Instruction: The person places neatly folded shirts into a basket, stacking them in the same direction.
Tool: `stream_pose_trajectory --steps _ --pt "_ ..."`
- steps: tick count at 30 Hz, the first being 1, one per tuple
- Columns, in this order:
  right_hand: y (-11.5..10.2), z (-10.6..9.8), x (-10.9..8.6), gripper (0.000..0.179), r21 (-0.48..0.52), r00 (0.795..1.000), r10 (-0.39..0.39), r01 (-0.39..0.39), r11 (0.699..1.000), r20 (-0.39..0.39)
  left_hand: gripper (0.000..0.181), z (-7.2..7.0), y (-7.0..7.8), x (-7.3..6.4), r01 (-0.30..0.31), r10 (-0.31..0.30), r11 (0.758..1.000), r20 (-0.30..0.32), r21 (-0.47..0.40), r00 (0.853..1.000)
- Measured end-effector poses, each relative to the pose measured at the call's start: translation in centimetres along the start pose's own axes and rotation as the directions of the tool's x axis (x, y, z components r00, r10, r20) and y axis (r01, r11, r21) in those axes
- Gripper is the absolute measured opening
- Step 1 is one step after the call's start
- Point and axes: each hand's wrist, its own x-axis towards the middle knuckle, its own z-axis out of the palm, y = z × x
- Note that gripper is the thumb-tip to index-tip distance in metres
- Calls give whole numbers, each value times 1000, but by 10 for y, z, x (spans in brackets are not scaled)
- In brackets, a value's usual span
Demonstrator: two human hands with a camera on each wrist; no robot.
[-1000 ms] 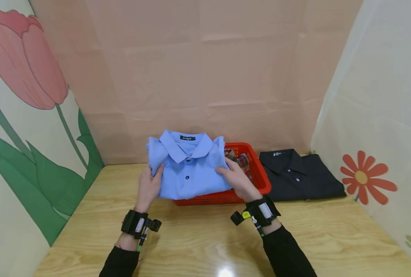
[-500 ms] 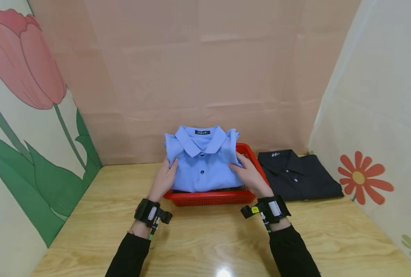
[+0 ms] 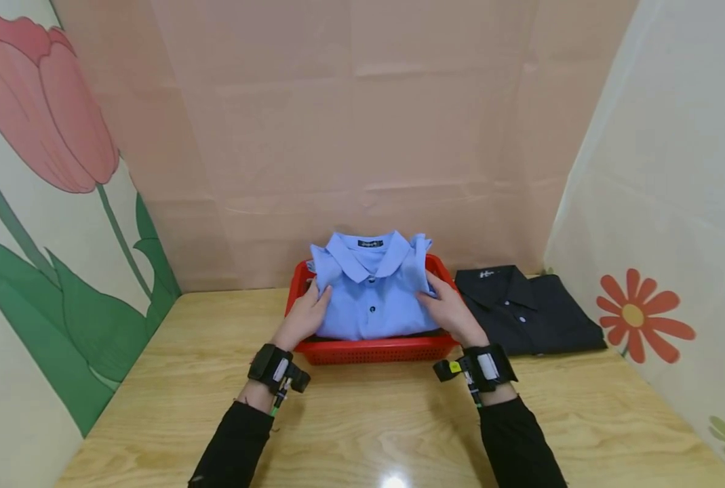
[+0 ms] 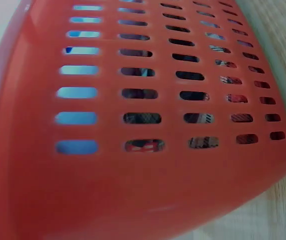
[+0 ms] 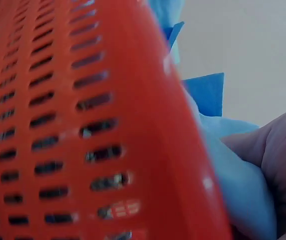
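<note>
A folded light-blue polo shirt (image 3: 368, 305), collar toward the back wall, lies in the mouth of a red plastic basket (image 3: 377, 351). My left hand (image 3: 304, 315) grips the shirt's left side, thumb on top. On the opposite side my right hand (image 3: 454, 312) holds the other edge, thumb over the cloth. In the right wrist view, the right hand (image 5: 283, 160) pinches the blue cloth (image 5: 240, 190) just beyond the basket rim. Through the slots of the basket wall (image 4: 132, 190) in the left wrist view, patterned cloth and some blue show. The fingers under the shirt are hidden.
A folded black collared shirt (image 3: 530, 312) lies on the wooden table (image 3: 362, 420) right of the basket. Behind them rises a pinkish-brown covered wall (image 3: 362, 135). Side panels with a painted tulip (image 3: 45, 108) and a red flower (image 3: 633, 312) flank the table.
Both hands have carried the blue shirt to the right, from the basket's left part to over its middle, then lowered it slightly. The black shirt and basket have stayed put.
</note>
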Motion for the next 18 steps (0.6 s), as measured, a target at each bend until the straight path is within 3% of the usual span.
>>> stream_pose_trajectory --steps 6,18 --pt "7 3 2 59 -154 1000 0 -4 988 -23 65 5 -1 2 -1 -2 998 52 68 999" --pt "14 8 8 60 -245 999 49 -47 968 1 62 10 3 2 59 -67 985 49 161 997"
